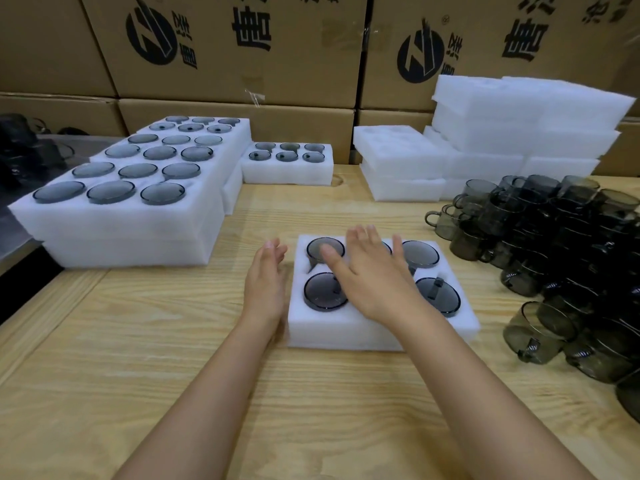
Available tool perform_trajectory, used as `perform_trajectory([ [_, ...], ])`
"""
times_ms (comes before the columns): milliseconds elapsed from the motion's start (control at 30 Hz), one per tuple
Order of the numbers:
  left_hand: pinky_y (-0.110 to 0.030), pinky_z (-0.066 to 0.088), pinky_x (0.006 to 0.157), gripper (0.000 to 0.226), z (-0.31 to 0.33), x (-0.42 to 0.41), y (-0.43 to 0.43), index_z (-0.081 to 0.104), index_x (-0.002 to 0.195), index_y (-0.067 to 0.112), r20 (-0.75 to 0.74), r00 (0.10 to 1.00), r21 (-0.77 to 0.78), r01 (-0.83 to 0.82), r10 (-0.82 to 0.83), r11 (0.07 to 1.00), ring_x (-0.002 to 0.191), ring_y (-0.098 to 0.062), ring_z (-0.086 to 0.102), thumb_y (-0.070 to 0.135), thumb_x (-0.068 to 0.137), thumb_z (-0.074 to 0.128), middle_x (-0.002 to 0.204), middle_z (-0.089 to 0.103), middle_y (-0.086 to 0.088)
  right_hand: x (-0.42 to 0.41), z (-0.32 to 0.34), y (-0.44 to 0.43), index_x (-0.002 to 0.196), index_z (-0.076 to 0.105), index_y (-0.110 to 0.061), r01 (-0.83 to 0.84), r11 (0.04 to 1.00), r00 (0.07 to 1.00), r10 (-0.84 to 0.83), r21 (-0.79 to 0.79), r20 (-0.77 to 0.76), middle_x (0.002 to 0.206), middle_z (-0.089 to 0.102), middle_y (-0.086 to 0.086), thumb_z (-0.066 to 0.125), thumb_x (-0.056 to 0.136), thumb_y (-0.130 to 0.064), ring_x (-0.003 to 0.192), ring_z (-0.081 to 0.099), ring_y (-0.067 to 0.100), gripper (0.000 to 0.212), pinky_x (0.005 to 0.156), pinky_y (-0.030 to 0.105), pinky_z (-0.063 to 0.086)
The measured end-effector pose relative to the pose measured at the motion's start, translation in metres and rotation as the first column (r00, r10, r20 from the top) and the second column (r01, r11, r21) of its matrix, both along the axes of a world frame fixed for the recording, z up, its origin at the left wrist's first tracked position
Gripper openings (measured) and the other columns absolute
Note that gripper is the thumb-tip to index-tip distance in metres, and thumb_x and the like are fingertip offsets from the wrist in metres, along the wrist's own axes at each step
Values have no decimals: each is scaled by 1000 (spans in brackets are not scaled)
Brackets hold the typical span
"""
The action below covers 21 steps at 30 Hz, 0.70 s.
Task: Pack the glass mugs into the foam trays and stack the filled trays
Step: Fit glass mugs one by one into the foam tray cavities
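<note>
A white foam tray (346, 330) lies on the wooden table in front of me, its pockets filled with dark glass mugs (325, 291). My left hand (265, 282) stands edge-on beside the tray's left side, fingers straight. My right hand (370, 271) hovers flat over the tray's middle with fingers spread, hiding the middle pockets. Neither hand holds anything. A heap of loose smoky glass mugs (554, 244) lies at the right.
Stacks of filled foam trays (131, 216) stand at the left, with one smaller filled tray (287, 174) behind. Empty foam trays (485, 147) are piled at the back right. Cardboard boxes (242, 46) wall off the far edge.
</note>
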<state>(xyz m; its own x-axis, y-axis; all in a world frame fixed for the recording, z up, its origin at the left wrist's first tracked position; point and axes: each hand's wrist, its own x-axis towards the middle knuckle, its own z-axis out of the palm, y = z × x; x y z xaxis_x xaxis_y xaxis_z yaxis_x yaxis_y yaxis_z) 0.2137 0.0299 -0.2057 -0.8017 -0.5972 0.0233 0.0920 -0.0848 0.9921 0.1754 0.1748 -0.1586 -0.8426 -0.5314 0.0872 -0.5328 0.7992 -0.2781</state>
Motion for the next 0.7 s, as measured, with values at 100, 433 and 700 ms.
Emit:
perform_trajectory([
  [100, -35, 41, 103, 46, 0, 3, 2, 65, 114, 26, 95, 994, -186, 74, -57, 980, 116, -14, 58, 49, 101, 26, 114, 69, 7, 1, 0, 27, 118, 46, -12, -11, 999, 1000, 11, 38, 22, 137, 42, -1, 6, 85, -63, 137, 25, 15, 73, 117, 41, 5],
  [433, -52, 16, 116, 68, -3, -1, -1, 57, 120, 2, 311, 947, -356, 200, -86, 913, 139, -42, 27, 57, 98, 22, 135, 54, -18, 6, -2, 59, 145, 29, -18, 199, 966, 956, -229, -168, -181, 158, 10, 4, 3, 80, -67, 145, 1, 14, 86, 115, 39, -4],
  [700, -41, 31, 112, 51, 10, 7, 1, 51, 137, 14, 161, 957, -4, 245, -242, 969, 137, -24, 38, 43, 94, 50, 147, 40, 0, -2, -7, 85, 125, 58, -25, 432, 768, 901, -391, -473, 188, 124, 60, -1, 40, 92, -50, 114, 51, 22, 44, 79, 30, 34],
])
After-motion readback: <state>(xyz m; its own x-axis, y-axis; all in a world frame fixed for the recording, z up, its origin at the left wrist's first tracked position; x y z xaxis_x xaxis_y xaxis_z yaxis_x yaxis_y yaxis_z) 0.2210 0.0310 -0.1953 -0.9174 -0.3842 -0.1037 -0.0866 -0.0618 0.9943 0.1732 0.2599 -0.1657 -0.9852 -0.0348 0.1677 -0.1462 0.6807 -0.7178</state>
